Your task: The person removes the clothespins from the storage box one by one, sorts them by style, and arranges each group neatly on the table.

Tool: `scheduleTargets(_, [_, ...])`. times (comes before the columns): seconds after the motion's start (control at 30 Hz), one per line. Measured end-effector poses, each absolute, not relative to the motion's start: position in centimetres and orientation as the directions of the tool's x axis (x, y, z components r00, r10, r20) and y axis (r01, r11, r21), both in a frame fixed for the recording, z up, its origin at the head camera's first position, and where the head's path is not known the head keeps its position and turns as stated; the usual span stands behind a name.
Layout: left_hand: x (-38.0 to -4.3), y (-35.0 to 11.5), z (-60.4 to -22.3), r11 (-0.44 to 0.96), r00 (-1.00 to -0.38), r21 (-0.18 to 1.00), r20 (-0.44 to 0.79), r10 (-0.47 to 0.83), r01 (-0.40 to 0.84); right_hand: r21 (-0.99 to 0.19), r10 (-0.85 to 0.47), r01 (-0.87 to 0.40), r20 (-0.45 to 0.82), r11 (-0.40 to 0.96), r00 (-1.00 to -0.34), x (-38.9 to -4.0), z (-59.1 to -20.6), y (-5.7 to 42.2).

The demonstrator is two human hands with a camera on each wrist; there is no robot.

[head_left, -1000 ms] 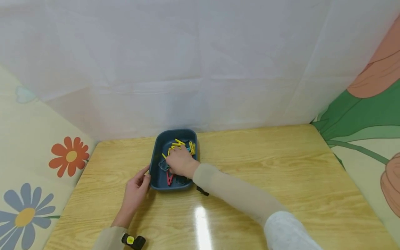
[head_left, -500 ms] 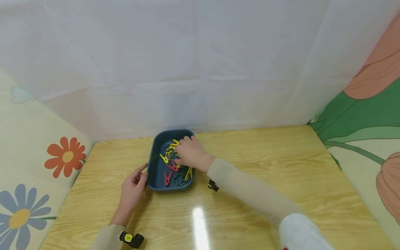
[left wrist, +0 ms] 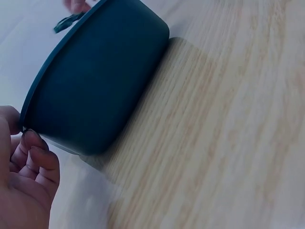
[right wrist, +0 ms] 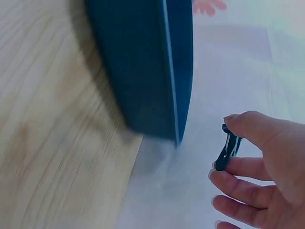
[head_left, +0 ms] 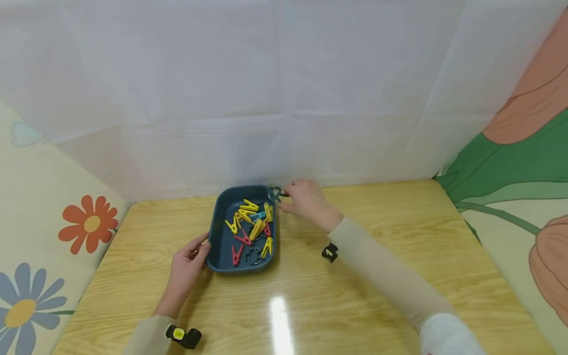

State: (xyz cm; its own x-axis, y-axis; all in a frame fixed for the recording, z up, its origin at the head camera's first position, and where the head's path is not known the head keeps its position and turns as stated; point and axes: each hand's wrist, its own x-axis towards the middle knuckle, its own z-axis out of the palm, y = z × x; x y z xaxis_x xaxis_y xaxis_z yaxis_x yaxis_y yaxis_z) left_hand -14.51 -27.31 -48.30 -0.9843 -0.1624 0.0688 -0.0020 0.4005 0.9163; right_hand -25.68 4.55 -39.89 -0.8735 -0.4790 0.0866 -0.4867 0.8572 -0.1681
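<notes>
A dark blue plastic bin [head_left: 213,246] holds several yellow clothespins [head_left: 256,230], red clothespins [head_left: 237,255], a blue clothespin [head_left: 257,216] and a dark ring-shaped clip [head_left: 254,256]. My left hand [head_left: 186,266] pinches the bin's left rim between thumb and curled fingers, which the left wrist view shows close up. Just past the far right corner, my right hand [head_left: 308,201] pinches another dark green ring-shaped clip [head_left: 275,194], overlapping the rim in the head view. Seen edge-on in the right wrist view, this clip [right wrist: 228,148] sits between thumb and index finger.
The bin stands toward the back of a wooden table [head_left: 377,236]. A white sheet [head_left: 199,108] hangs behind it, and flower-printed panels rise at both sides. Each wrist carries a small black camera, such as the left wrist camera [head_left: 191,338].
My right hand has come out of the bin, moving right and away from me with a dark green ring-shaped clip. The clothespins are uncovered. My left hand stays at the rim.
</notes>
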Motion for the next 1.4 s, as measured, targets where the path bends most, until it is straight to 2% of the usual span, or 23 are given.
scheduleTargets(0.27, [-14.6, -26.9, -48.5, 0.365, -0.987, 0.931, 0.074, -0.144, 0.016, -0.216, -0.369, -0.400, 0.168, 0.891, -0.914, -27.4, -42.6, 9.3])
scheduleTargets(0.57, [-14.7, -26.7, -48.6, 0.307, -0.992, 0.952, 0.030, -0.121, -0.009, -0.373, -0.210, -0.223, 0.074, 0.901, -0.975, -27.5, -45.4, 11.1])
scheduleTargets(0.7, [-14.8, -26.7, -48.5, 0.296, -0.993, 0.954, 0.003, -0.120, -0.033, -0.363, -0.141, -0.148, 0.045, 0.920, -0.989, -27.6, -46.4, 11.1])
scheduleTargets(1.0, [-14.8, -26.9, -48.5, 0.298, -0.993, 0.954, -0.002, -0.120, -0.038, -0.348, -0.040, -0.076, 0.110, 0.934, -0.993, -27.8, -47.5, 10.7])
scheduleTargets(1.4, [-14.6, -26.9, -48.5, 0.286, -0.994, 0.958, 0.012, -0.110, -0.020, -0.318, 0.001, -0.028, 0.092, 0.948, -0.996, -27.8, -48.6, 9.9])
